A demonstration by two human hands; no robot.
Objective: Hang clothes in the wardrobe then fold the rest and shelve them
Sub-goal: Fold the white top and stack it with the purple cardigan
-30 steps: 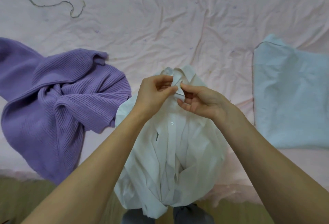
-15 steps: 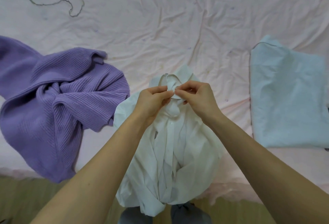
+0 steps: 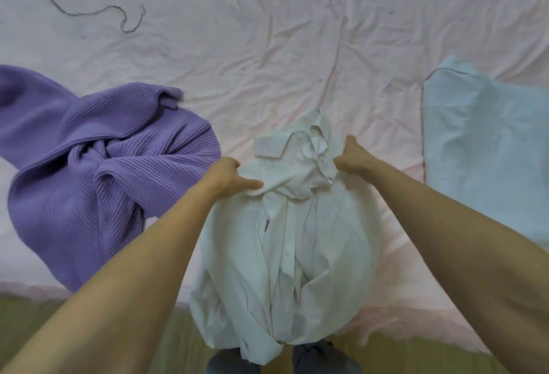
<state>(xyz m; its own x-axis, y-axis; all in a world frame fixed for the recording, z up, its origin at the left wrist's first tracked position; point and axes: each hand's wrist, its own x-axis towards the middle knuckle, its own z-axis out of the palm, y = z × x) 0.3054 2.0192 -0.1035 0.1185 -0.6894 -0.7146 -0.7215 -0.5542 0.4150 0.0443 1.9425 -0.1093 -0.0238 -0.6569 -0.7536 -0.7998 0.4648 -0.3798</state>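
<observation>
So, left to right. Far left on the bed (image 3: pixel 267 46), a purple sweater (image 3: pixel 98 165) lies in a twisted heap, one sleeve wound across its body, untouched. A loose thread (image 3: pixel 89 12) trails on the sheet above it.

Centre: the white shirt (image 3: pixel 285 240) lies on its back at the near edge of the bed, collar away from us, hem spilling over the edge toward the floor (image 3: pixel 44 314). Placket looks mostly closed, though the cloth is bunched and we cannot tell how many buttons are done.

Our left hand (image 3: pixel 228 179) pinches the shirt's left shoulder, thumb pressed over the cloth. Our right hand (image 3: pixel 352 156) grips the other shoulder just beside the rumpled collar; its fingers are tucked into the cloth and mostly hidden. The hands stand apart, one per shoulder, each clamped on the shirt.

Far right: a pale blue garment (image 3: pixel 487 150) lies flat and squared, looks already folded, well apart from the shirt.

Our reading: we are in the folding part of the task, or squaring the shirt up before deciding. No hanger in view. Next move likely calls for tensioning the shoulders outward and lifting or sliding the shirt up the bed so the hem clears the edge, then smoothing the collar before any fold.
</observation>
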